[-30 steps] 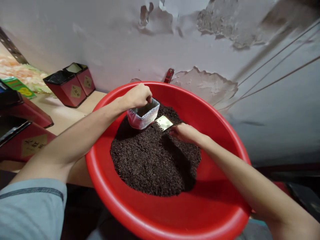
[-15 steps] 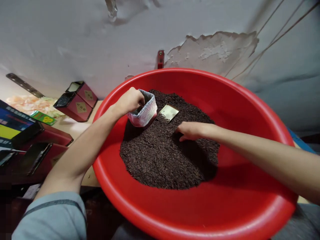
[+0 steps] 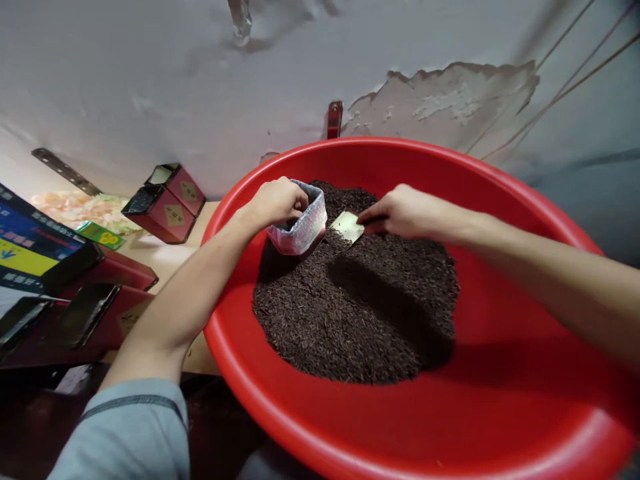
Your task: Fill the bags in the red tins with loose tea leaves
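Note:
Inside a big red plastic basin (image 3: 520, 220) lies a heap of dark, dry tea leaves (image 3: 310, 327). A small tin with a clear plastic liner (image 3: 303, 233) stands at the heap's far left. My left hand (image 3: 281, 202) is closed over its near-left rim, with the fingertips hidden inside the liner. A flat gold-coloured metal plate, perhaps a lid, (image 3: 346, 225) rests on the leaves just right of the tin, some leaves on its left part. Fingers and thumb of my right hand (image 3: 404, 212) are pinched together at the plate's right edge.
Two dark red tins (image 3: 173, 207) stand on the wooden table (image 3: 173, 257) left of the basin. More red tins (image 3: 95, 313), a blue-and-yellow printed box (image 3: 25, 233) and a green packet (image 3: 100, 235) lie nearer on the left. Behind rises a peeling wall (image 3: 280, 87).
My right hand has moved from the leaves up and away to the gold plate's edge. My left hand stays on the tin. The whole view has shifted slightly.

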`<state>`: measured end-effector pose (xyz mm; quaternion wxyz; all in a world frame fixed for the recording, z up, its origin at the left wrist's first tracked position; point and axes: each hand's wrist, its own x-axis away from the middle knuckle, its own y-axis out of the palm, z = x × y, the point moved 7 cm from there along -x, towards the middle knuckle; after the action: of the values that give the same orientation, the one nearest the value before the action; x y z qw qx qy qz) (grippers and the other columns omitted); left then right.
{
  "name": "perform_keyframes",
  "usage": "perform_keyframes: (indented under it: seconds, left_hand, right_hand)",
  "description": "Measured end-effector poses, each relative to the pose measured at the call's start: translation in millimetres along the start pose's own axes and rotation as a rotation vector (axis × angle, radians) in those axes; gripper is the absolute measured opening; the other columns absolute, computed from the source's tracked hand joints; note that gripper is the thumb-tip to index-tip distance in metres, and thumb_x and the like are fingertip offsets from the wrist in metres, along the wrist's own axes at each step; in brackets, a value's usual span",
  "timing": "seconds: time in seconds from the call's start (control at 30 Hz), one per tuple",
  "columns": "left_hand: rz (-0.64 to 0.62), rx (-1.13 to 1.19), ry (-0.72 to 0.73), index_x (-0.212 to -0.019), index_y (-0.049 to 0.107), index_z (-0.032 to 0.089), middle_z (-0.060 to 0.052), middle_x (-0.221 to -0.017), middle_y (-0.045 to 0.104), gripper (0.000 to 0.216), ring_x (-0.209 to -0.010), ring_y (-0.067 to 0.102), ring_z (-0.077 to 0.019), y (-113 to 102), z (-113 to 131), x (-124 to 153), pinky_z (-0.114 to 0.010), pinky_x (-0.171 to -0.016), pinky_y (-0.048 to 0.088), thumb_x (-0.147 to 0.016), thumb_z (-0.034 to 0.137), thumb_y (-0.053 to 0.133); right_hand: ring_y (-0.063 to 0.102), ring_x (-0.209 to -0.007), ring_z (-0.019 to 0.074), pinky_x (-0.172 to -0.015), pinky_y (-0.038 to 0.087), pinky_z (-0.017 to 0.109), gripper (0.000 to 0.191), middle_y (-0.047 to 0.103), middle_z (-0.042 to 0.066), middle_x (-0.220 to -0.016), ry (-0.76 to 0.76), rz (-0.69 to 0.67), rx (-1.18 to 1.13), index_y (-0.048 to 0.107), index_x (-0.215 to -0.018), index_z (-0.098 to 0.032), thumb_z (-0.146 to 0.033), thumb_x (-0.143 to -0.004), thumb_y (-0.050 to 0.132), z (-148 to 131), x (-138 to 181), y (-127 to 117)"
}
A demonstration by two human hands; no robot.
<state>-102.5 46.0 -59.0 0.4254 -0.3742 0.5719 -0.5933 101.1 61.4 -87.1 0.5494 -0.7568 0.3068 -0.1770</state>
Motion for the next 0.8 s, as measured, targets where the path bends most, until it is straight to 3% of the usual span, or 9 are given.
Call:
perform_keyframes:
  seconds: [0.1,0.2,0.27,0.37,0.47,0.6,0.8]
  left_hand:
    - [0.181,0.036,-0.062,-0.098,0.078,0.021,-0.007,-0.102,0.073,0.021,-0.102,0.063,-0.0237,-14,-21,1,-0.031,-0.083,0.046,-0.086,0.039,0.073]
    - [0.342,0.070,-0.233,-0.102,0.076,0.020,-0.009,-0.099,0.073,0.027,-0.104,0.062,-0.0253,-24,-51,5,-0.032,-0.085,0.047,-0.088,0.043,0.072]
    - [0.267,0.105,-0.289,-0.098,0.076,0.018,-0.009,-0.093,0.074,0.025,-0.094,0.064,-0.0229,-17,-62,5,-0.032,-0.081,0.047,-0.088,0.040,0.071]
    - [0.127,0.142,-0.247,-0.086,0.077,0.016,-0.007,-0.085,0.075,0.018,-0.077,0.064,-0.0175,-8,-58,4,-0.030,-0.073,0.047,-0.089,0.029,0.065]
    - [0.143,0.225,-0.257,-0.075,0.074,0.013,-0.004,-0.067,0.069,0.018,-0.064,0.062,-0.0145,-11,-48,7,-0.027,-0.062,0.044,-0.087,0.023,0.063]
    - [0.083,0.427,-0.309,-0.066,0.065,0.013,0.003,-0.046,0.054,0.016,-0.047,0.057,-0.0119,-9,-40,11,-0.022,-0.048,0.040,-0.081,0.014,0.062]
    - [0.131,0.461,-0.289,-0.054,0.052,0.016,0.004,-0.042,0.050,0.025,-0.042,0.052,-0.0092,-14,-33,13,-0.019,-0.043,0.036,-0.078,0.009,0.060]
  right_hand:
    - [0.072,-0.092,0.0212,-0.089,0.055,0.037,0.025,0.079,0.002,-0.098,-0.105,0.147,-0.019,0.082,-0.106,-0.026,-0.042,-0.091,0.070,-18,-19,-38]
    - [0.071,-0.097,0.0192,-0.095,0.052,0.038,0.031,0.078,0.001,-0.102,-0.187,0.248,-0.004,0.081,-0.109,-0.021,-0.045,-0.094,0.066,-45,-40,-62]
    - [0.071,-0.093,0.0172,-0.093,0.052,0.036,0.030,0.078,0.002,-0.099,-0.210,0.300,0.015,0.081,-0.108,-0.017,-0.039,-0.095,0.066,-67,-55,-69]
    - [0.071,-0.086,0.0152,-0.090,0.052,0.033,0.024,0.078,0.002,-0.094,-0.244,0.314,0.021,0.081,-0.106,-0.015,-0.029,-0.093,0.067,-96,-75,-66]
    - [0.072,-0.087,0.0172,-0.089,0.052,0.032,0.021,0.079,0.004,-0.093,-0.293,0.211,-0.004,0.082,-0.105,-0.016,-0.020,-0.088,0.069,-112,-86,-50]
    - [0.072,-0.090,0.0209,-0.089,0.052,0.034,0.031,0.080,0.005,-0.096,-0.298,0.145,0.000,0.082,-0.106,-0.020,-0.010,-0.080,0.070,-109,-89,-35]
    - [0.071,-0.087,0.0197,-0.087,0.053,0.034,0.030,0.079,0.005,-0.093,-0.286,0.155,0.020,0.082,-0.101,-0.019,-0.006,-0.077,0.070,-103,-88,-31]
